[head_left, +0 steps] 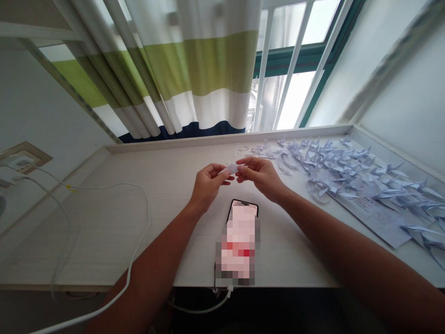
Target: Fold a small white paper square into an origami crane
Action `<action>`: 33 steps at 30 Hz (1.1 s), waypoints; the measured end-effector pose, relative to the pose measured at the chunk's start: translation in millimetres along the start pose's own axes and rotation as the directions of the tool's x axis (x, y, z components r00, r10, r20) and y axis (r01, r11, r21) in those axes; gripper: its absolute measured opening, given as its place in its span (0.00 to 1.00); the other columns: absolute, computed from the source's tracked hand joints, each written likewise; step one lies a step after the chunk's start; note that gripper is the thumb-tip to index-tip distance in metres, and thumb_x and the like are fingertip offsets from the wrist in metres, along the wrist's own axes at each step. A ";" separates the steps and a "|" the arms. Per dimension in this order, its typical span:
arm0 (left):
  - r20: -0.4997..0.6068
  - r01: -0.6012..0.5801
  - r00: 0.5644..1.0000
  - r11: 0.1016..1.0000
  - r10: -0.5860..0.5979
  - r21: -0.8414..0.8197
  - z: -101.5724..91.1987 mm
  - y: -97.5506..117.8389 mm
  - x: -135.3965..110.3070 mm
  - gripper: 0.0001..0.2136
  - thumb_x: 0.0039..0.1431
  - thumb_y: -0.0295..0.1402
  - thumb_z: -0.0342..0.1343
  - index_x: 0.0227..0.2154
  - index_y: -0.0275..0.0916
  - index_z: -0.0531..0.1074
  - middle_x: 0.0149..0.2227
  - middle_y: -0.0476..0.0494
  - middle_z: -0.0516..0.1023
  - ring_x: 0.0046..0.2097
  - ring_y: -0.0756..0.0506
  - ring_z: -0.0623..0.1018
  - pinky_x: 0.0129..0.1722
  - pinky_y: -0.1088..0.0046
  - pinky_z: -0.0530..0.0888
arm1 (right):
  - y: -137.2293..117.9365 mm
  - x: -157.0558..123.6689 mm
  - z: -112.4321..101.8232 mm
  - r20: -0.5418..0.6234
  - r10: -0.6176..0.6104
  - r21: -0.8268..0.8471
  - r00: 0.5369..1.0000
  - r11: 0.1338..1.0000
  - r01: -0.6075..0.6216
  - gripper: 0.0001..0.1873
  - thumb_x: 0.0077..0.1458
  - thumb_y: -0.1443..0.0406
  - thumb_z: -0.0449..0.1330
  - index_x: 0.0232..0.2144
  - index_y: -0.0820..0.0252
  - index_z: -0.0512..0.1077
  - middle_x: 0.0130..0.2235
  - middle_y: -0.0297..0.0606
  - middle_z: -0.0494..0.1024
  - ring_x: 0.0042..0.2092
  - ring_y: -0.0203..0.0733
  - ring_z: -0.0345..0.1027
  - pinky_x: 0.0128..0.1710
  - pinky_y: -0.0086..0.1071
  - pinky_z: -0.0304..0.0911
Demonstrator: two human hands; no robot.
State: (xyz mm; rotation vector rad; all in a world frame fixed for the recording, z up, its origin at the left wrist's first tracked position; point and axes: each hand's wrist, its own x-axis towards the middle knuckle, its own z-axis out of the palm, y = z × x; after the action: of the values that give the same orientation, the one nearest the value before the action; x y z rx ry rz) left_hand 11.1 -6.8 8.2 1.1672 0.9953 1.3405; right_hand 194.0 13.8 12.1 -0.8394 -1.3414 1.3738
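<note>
My left fingers (222, 176) and right fingers (249, 173) are pinching, nearly closed, opposite ends of a small white paper piece (232, 169), holding it over the desk (170, 183). I am apparently folding it; the next move seems to be calling for a firm crease. A phone (239, 232) is lying nearer me; folded papers (327, 162) are spreading rightward beyond my fingers.

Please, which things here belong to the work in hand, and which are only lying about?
Belonging to the work:
small white paper, pinched between left hand and right hand
folded papers heaped at the right, probably related

Apparently just lying about:
phone, screen lit
white cable at the left
printed sheet, partly under folded papers
</note>
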 end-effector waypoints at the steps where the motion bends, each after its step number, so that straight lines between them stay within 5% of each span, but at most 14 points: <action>1: 0.007 -0.009 1.000 1.000 0.009 0.022 -0.5 0.6 -0.1 0.19 0.50 0.43 0.74 0.37 0.35 0.78 0.34 0.43 0.85 0.35 0.44 0.85 0.37 0.68 0.79 | 0.4 0.3 -0.7 0.004 0.005 -0.013 1.000 1.000 -0.005 0.24 0.48 0.51 0.76 0.40 0.61 0.80 0.33 0.38 0.85 0.31 0.39 0.78 0.37 0.38 0.77; 7: 0.042 -0.040 0.998 0.994 0.035 0.104 -5.3 -4.3 3.4 0.22 0.50 0.42 0.75 0.45 0.35 0.81 0.35 0.41 0.86 0.33 0.46 0.83 0.35 0.69 0.78 | 3.7 1.7 -2.3 0.048 0.015 -0.051 0.999 0.999 -0.013 0.24 0.48 0.51 0.76 0.40 0.61 0.80 0.33 0.38 0.84 0.33 0.40 0.79 0.40 0.39 0.78; 23: -0.014 -0.007 1.000 0.995 0.009 0.100 -6.8 -7.6 6.8 0.19 0.42 0.42 0.77 0.34 0.35 0.84 0.29 0.42 0.85 0.30 0.46 0.81 0.36 0.65 0.79 | 4.5 0.1 -3.3 0.077 0.009 -0.166 0.997 0.986 0.004 0.26 0.50 0.54 0.76 0.47 0.61 0.78 0.31 0.38 0.85 0.34 0.43 0.81 0.44 0.43 0.79; 29: -0.052 -0.052 0.997 0.994 0.057 0.093 -5.7 -6.1 6.8 0.19 0.43 0.41 0.77 0.35 0.35 0.84 0.29 0.43 0.85 0.30 0.46 0.81 0.37 0.65 0.79 | -0.9 1.9 -3.5 0.048 0.066 -0.039 0.997 0.997 -0.064 0.20 0.63 0.50 0.66 0.44 0.61 0.78 0.30 0.38 0.83 0.35 0.43 0.82 0.44 0.43 0.80; 33: -0.033 -0.060 0.997 0.994 0.063 0.087 -4.2 -5.4 5.4 0.18 0.45 0.41 0.76 0.36 0.35 0.84 0.30 0.43 0.85 0.31 0.47 0.81 0.37 0.66 0.79 | 2.4 3.0 -5.7 0.063 -0.034 -0.145 0.997 0.988 0.043 0.22 0.58 0.49 0.69 0.44 0.61 0.79 0.36 0.40 0.84 0.36 0.43 0.81 0.43 0.41 0.79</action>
State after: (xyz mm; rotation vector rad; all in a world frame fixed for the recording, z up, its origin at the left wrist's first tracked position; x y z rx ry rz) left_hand 8.1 -0.7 2.8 1.2515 1.0591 1.3827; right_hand 198.2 18.6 9.4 -0.8706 -1.5126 1.2911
